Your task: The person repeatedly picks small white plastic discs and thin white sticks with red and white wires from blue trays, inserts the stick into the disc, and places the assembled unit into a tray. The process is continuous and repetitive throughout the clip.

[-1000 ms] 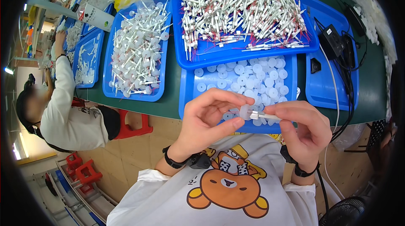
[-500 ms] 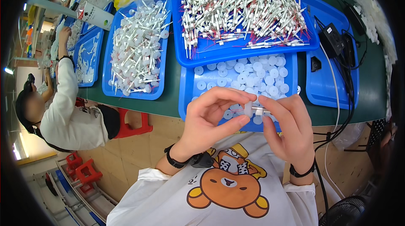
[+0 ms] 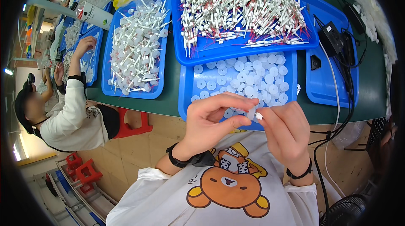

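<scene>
Both hands meet just below the blue plastic tray of round white caps (image 3: pixel 198 83). The left hand (image 3: pixel 211 120) curls, thumb and fingers pinching a small white plastic piece (image 3: pixel 253 114). The right hand (image 3: pixel 287 131), fingers bent, nips the same piece's other end over the green counter (image 3: pixel 168 99) edge.

Long dark-green worktable (image 3: pixel 168 99) under several blue plastic trays. Rear tray (image 3: pixel 198 55) heaped with thin white sticks tipped red; left tray (image 3: pixel 158 89) piled with white disc-headed stems; right tray (image 3: pixel 325 95) nearly bare. Black power adapter (image 3: pixel 331 36) with trailing cables. Red plastic stools (image 3: pixel 130 124) below. Seated co-worker in white sleeves (image 3: pixel 69 116) at far left.
</scene>
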Action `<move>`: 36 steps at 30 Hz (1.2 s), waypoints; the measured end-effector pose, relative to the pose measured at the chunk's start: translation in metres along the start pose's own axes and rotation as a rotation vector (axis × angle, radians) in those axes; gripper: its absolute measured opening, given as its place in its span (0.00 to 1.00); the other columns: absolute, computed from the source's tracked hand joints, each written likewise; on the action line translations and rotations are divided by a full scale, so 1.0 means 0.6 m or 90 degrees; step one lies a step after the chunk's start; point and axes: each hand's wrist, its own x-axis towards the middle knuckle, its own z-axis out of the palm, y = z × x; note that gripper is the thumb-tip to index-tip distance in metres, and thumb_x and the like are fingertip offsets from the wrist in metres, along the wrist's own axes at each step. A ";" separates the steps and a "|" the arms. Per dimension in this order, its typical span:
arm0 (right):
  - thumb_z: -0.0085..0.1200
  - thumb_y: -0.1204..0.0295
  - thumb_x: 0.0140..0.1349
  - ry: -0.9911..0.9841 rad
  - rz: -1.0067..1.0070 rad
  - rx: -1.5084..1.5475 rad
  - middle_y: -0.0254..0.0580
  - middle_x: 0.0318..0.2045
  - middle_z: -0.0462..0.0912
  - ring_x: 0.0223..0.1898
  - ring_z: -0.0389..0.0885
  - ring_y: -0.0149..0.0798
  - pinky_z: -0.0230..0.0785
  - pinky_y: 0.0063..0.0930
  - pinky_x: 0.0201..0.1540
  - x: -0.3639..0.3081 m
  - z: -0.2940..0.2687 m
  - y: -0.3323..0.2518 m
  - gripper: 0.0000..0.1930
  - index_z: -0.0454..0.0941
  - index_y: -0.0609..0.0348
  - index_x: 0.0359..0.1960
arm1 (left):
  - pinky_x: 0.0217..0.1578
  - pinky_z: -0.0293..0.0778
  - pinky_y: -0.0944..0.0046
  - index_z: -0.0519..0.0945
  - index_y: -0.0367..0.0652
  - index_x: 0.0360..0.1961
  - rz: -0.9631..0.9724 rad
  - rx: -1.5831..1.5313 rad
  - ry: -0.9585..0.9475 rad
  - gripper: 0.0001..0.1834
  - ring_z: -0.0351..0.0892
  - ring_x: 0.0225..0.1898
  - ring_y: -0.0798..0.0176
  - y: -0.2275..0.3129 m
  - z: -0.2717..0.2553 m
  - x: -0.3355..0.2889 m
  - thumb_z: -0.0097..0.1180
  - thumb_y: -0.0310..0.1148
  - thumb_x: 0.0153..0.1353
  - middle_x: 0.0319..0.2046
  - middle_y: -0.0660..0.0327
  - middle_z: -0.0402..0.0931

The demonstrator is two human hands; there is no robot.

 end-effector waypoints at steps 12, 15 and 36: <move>0.69 0.82 0.50 0.002 0.155 0.191 0.43 0.28 0.79 0.25 0.76 0.44 0.65 0.33 0.27 -0.013 0.002 -0.010 0.11 0.84 0.67 0.36 | 0.54 0.79 0.51 0.83 0.28 0.44 -0.078 -0.014 -0.054 0.15 0.85 0.51 0.50 0.021 -0.013 0.004 0.71 0.17 0.55 0.45 0.42 0.84; 0.69 0.82 0.50 -0.022 0.186 0.242 0.43 0.28 0.79 0.25 0.76 0.44 0.65 0.34 0.27 -0.011 -0.007 -0.015 0.11 0.84 0.66 0.36 | 0.53 0.79 0.50 0.84 0.29 0.44 -0.074 -0.015 -0.068 0.16 0.86 0.49 0.49 0.026 -0.013 0.004 0.72 0.17 0.53 0.43 0.43 0.85; 0.61 0.83 0.61 0.004 0.377 0.174 0.47 0.44 0.79 0.40 0.78 0.40 0.71 0.32 0.43 -0.019 -0.023 -0.018 0.21 0.77 0.62 0.58 | 0.47 0.78 0.69 0.82 0.33 0.50 0.038 0.386 0.366 0.14 0.82 0.43 0.71 0.100 -0.149 0.042 0.66 0.20 0.63 0.47 0.56 0.84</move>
